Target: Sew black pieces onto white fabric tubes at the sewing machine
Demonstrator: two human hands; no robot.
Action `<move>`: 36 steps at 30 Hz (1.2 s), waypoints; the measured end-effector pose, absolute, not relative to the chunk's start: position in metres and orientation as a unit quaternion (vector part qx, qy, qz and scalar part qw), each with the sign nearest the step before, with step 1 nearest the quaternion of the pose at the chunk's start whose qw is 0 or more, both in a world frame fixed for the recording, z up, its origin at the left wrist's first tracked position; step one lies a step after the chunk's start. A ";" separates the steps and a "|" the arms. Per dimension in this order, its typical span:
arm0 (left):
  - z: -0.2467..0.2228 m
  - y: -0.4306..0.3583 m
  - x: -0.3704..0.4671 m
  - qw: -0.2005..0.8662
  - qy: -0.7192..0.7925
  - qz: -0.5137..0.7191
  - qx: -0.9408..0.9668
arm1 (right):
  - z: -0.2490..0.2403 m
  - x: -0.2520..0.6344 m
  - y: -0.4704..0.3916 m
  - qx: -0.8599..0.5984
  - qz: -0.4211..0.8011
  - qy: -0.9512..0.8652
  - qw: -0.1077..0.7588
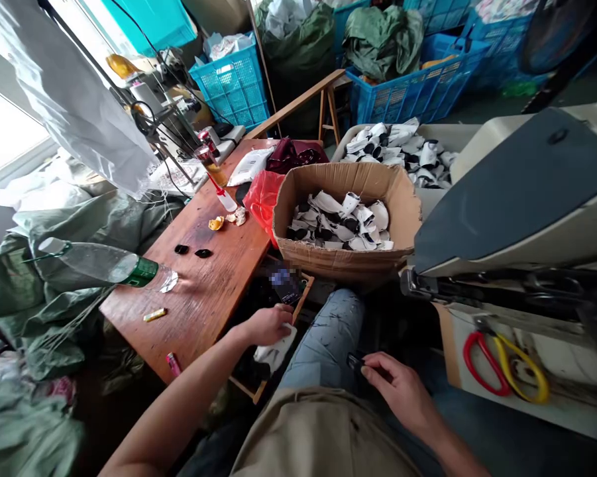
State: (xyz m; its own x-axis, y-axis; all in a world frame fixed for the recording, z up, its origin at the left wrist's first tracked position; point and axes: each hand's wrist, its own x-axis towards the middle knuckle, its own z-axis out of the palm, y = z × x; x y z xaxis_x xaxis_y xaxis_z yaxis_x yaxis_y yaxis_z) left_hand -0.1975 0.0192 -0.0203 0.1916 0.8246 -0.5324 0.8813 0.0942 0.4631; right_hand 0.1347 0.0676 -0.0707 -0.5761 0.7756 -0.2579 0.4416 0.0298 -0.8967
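Observation:
My left hand reaches over an open drawer beside the table, its fingers curled against a white piece with a dark part beneath it. The fingertips are partly hidden. Just beyond that hand, a phone-like dark thing with a blurred screen lies at the drawer. Over my lap, my right hand pinches a small black piece between thumb and fingers. Two similar small black pieces rest on the wooden table.
A cardboard box of white and black pieces stands ahead, with a tub of more behind it. Scissors with red and yellow handles hang by the machine at right. A plastic bottle lies on the table's left.

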 end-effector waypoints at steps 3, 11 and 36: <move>-0.043 0.049 -0.218 0.377 0.642 -0.083 0.662 | -0.066 0.131 0.068 -0.427 0.546 -0.706 0.145; -0.052 0.096 -0.270 0.343 0.704 -0.095 0.614 | -0.059 0.140 0.061 -0.457 0.558 -0.672 0.167; -0.012 -0.006 -0.006 0.456 0.520 0.268 0.671 | 0.043 0.198 0.095 -0.396 0.519 -0.756 0.036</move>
State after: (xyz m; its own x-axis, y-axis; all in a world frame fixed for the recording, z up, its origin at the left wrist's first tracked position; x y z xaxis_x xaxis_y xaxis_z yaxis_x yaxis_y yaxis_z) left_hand -0.0057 -0.0061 -0.0120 0.3170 0.9415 -0.1144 0.4538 -0.0447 0.8900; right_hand 0.1981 0.0954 0.0425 -0.6836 0.6365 -0.3571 0.5617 0.1465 -0.8143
